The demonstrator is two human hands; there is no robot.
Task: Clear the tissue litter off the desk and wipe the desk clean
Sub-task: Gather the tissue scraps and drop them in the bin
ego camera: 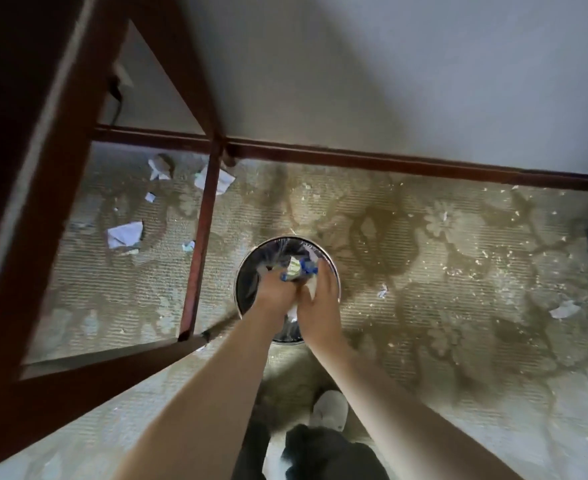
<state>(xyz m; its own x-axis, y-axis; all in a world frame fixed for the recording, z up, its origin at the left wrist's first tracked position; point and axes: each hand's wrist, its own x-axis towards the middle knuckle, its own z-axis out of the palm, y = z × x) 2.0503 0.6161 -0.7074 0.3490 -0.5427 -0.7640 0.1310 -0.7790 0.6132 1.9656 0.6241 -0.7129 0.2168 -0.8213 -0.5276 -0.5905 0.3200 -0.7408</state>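
Observation:
I look down at the floor beside the dark red wooden desk [43, 168], whose top is out of view. A round metal waste bin [247, 271] with a dark liner stands on the patterned carpet. Over its mouth my left hand [275, 291] and my right hand [320, 296] are pressed together, holding a wad of white tissue and blue-and-white wrapper litter [299, 271] between them. A strip of white tissue hangs between the palms.
Torn paper scraps [124, 233] lie on the carpet under the desk, more scraps [564, 310] and small crumbs to the right. The desk leg [200, 244] stands just left of the bin. My shoe [330, 408] is below; a dark object sits at the right edge.

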